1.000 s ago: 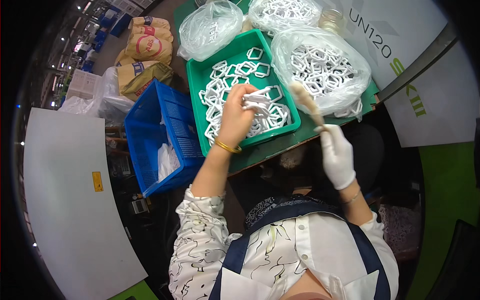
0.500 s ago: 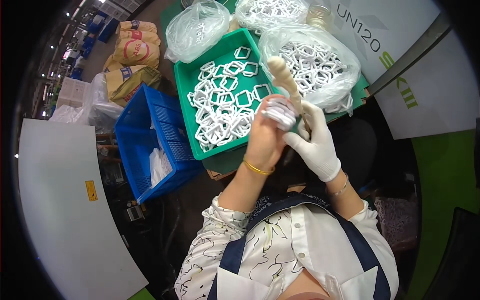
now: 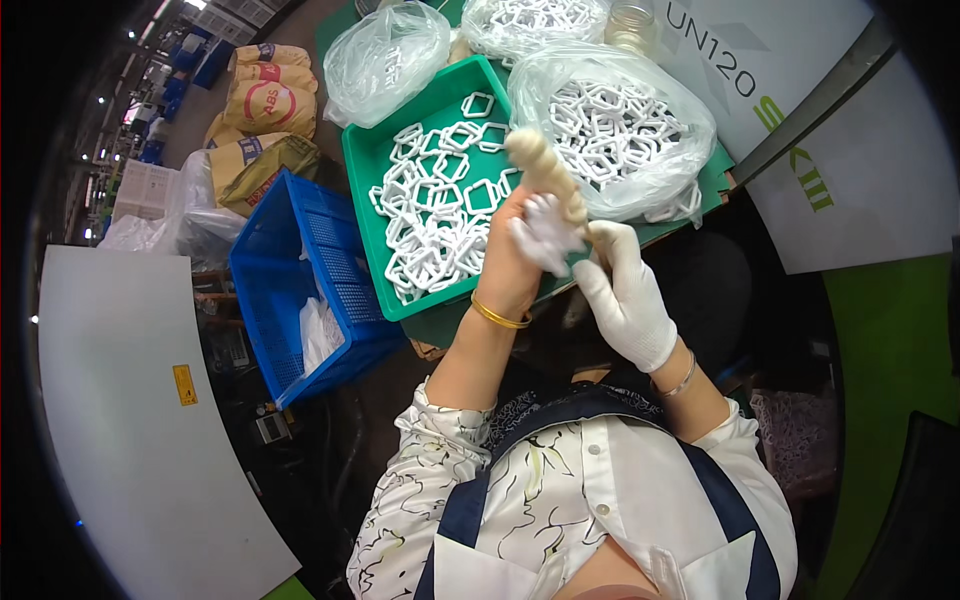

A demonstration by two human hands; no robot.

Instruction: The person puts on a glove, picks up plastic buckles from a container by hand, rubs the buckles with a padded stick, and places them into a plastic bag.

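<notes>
My bare left hand (image 3: 510, 262), with a gold bangle at the wrist, is closed around a blurred white bundle (image 3: 545, 236) in front of the green tray. Motion smears the bundle, so its shape is unclear. My right hand (image 3: 632, 305) wears a white knit glove. Its bent fingers are at the lower end of a cream-coloured knobbly stick (image 3: 545, 172), which slants up and left past the left fingers. Inside the green tray (image 3: 366, 225) lie many loose white plastic frames (image 3: 430, 235), several stacked thickly at the near end.
Clear plastic bags (image 3: 690, 190) of white frames stand right of the tray, beside a glass jar (image 3: 630, 25). Another clear bag (image 3: 385, 65) sits at the back left. A blue crate (image 3: 255, 290) is left of the table; a white machine panel (image 3: 870, 170) stands at the right.
My left hand, the white bundle and the stick have moved a little left and slightly down. The gloved right hand has shifted only slightly, and its fingers sit farther from the left hand.
</notes>
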